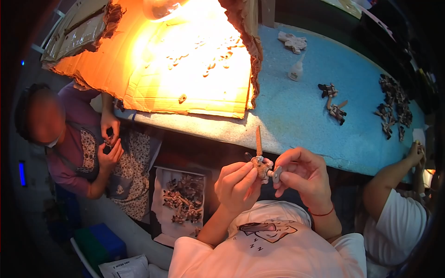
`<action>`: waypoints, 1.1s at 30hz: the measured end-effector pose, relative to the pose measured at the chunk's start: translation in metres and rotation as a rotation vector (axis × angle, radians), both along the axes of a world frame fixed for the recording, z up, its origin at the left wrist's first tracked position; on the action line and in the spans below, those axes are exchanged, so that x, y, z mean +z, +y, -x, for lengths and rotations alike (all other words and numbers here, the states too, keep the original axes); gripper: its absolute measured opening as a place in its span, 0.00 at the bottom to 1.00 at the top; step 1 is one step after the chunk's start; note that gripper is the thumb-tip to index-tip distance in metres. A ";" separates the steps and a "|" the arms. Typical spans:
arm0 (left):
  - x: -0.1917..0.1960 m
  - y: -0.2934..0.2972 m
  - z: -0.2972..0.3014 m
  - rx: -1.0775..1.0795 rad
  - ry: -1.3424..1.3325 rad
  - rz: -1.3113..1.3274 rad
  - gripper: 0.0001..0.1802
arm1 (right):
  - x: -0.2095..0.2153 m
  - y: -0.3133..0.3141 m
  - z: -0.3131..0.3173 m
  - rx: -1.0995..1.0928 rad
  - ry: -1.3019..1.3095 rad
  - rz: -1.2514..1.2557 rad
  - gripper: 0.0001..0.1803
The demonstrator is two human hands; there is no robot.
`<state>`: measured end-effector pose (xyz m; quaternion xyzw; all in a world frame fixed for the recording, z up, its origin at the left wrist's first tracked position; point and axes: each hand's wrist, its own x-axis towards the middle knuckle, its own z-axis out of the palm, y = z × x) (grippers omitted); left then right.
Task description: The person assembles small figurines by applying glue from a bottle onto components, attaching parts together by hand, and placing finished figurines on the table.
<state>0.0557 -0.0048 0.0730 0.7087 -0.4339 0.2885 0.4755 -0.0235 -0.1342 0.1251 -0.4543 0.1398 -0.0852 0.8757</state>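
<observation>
Pinching small figurine (259, 163), left hand (237, 185), right hand (303, 175), fingers curled

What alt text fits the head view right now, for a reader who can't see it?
Left hand and right hand together hold a small figurine with a long upright piece, above a blue table. More figurines lie there beside lamp-lit cardboard; other people work on both sides.

Between the two hands, left hand (237, 185) and right hand (303, 178), was one small figure (260, 163). Beyond the right hand lay two loose figures (333, 102), one glue bottle (296, 70), one rag (293, 41) and one heap of figures (394, 104), too many to count. Left of the left hand stood one tray of parts (181, 200).
</observation>
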 end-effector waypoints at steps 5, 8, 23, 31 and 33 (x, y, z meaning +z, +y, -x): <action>-0.001 0.000 0.001 -0.006 -0.006 -0.015 0.16 | -0.003 0.003 0.000 -0.010 -0.028 -0.022 0.08; -0.001 0.000 0.002 -0.025 -0.023 -0.010 0.16 | -0.003 0.005 0.002 -0.038 -0.035 0.085 0.09; 0.009 0.008 -0.003 -0.104 -0.106 -0.006 0.18 | 0.001 0.013 0.004 0.006 0.027 -0.069 0.08; 0.012 0.013 -0.006 -0.145 -0.119 -0.032 0.17 | 0.003 0.016 0.003 0.023 0.018 -0.006 0.08; 0.012 0.013 -0.006 -0.137 -0.117 -0.020 0.18 | 0.003 0.019 0.002 0.015 0.017 0.002 0.08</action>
